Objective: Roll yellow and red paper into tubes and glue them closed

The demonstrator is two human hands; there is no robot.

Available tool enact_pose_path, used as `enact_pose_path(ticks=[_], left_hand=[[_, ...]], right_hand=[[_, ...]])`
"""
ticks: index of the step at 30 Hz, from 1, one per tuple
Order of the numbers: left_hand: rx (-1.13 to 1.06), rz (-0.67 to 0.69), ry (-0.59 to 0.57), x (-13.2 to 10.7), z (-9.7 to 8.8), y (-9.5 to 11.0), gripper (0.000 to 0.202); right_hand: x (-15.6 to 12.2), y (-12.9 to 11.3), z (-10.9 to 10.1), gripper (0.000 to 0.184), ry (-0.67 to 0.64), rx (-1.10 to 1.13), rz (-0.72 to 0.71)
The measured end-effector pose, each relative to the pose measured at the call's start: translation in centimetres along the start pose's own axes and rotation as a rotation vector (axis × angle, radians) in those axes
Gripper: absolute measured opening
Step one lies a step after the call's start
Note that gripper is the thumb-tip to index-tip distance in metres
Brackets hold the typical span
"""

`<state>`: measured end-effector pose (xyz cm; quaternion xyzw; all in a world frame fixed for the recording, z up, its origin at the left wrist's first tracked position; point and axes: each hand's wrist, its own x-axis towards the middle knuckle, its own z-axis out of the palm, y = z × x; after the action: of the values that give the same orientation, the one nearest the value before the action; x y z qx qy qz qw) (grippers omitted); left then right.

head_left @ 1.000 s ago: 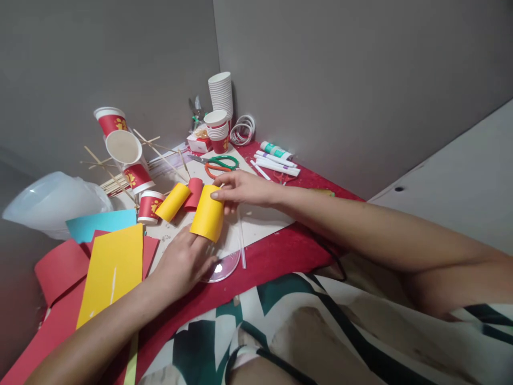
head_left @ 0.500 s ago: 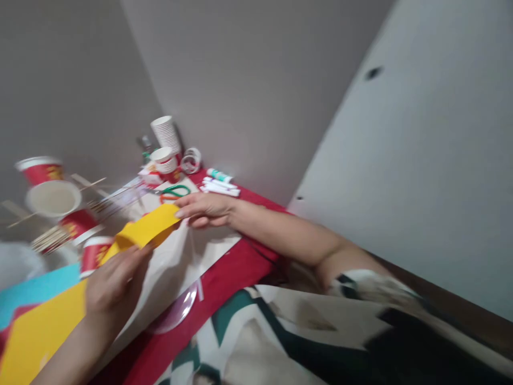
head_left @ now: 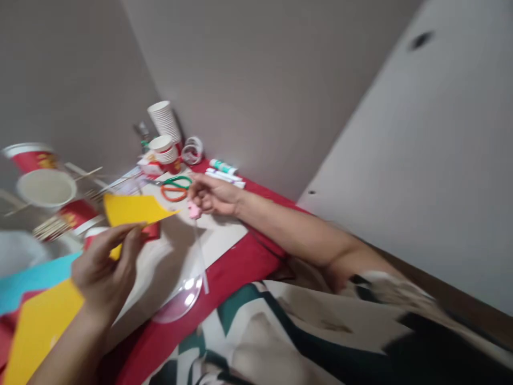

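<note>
My left hand (head_left: 110,262) pinches a curved yellow paper strip (head_left: 132,208) between thumb and fingers, above a white sheet (head_left: 160,262). My right hand (head_left: 212,195) is off the strip, with its fingers loosely bent and apart. It is beside the green and orange handles of scissors (head_left: 174,190) lying on the sheet. Just below its fingertips is a small pink piece (head_left: 194,209), at the upper end of a thin white stick (head_left: 201,251); whether the fingers touch it is unclear. A larger yellow sheet (head_left: 48,326) lies under my left forearm.
Stacked paper cups (head_left: 164,120), a tape roll (head_left: 192,149), a glue stick (head_left: 223,167) and white markers (head_left: 226,177) stand or lie along the wall. Red cups (head_left: 32,158) and wooden sticks (head_left: 52,227) are at left. A clear plastic disc (head_left: 180,305) overlaps the red cloth (head_left: 240,262).
My right hand has let go of the yellow paper strip and moved toward the scissors. The strip now hangs from my left hand alone, tilted differently. The view has shifted slightly.
</note>
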<state>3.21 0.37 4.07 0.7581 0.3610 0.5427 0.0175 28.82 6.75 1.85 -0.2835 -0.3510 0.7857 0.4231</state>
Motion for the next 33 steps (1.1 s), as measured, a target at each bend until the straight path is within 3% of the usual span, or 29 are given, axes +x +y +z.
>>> enact_pose_path(ticks=[1, 5, 8, 11, 15, 20, 25, 27, 29, 33], left_hand=[[0.047, 0.037, 0.021, 0.0, 0.0, 0.0, 0.014], [0.039, 0.072, -0.071, -0.2, 0.3, -0.1, 0.012], [0.06, 0.264, -0.165, -0.5, 0.6, 0.3, 0.02], [0.003, 0.395, -0.307, -0.8, 0.9, 0.7, 0.022], [-0.006, 0.386, -0.382, -0.8, 1.0, 0.3, 0.033], [-0.067, 0.338, -0.462, -0.8, 0.8, -0.9, 0.019], [-0.119, 0.346, -0.52, -1.1, 0.9, -0.8, 0.018], [-0.179, 0.285, -0.513, -1.4, 1.1, -0.4, 0.014], [-0.267, 0.141, -0.458, -1.6, 1.4, -0.1, 0.009], [-0.461, -0.36, -0.313, -1.6, 1.7, 0.2, 0.014]], right_hand=[[0.3, 0.4, -0.2, 0.054, -0.013, 0.007, 0.01], [0.5, 1.8, -0.1, 0.052, -0.088, -0.03, 0.101], [0.0, 2.7, 0.6, 0.043, -0.139, -0.139, 0.172], [0.0, 3.6, 1.0, 0.026, -0.147, -0.134, 0.12], [0.5, 4.2, 0.7, 0.014, -0.11, -0.092, 0.085], [0.2, 4.1, 0.9, 0.017, -0.123, -0.081, 0.098], [-0.3, 4.0, 1.3, 0.027, -0.101, -0.037, 0.044], [-0.2, 4.1, 1.1, 0.032, -0.062, -0.033, -0.006], [-0.1, 4.1, 1.0, 0.034, -0.028, -0.044, -0.054], [-0.1, 3.9, 0.9, 0.032, 0.011, -0.137, -0.104]])
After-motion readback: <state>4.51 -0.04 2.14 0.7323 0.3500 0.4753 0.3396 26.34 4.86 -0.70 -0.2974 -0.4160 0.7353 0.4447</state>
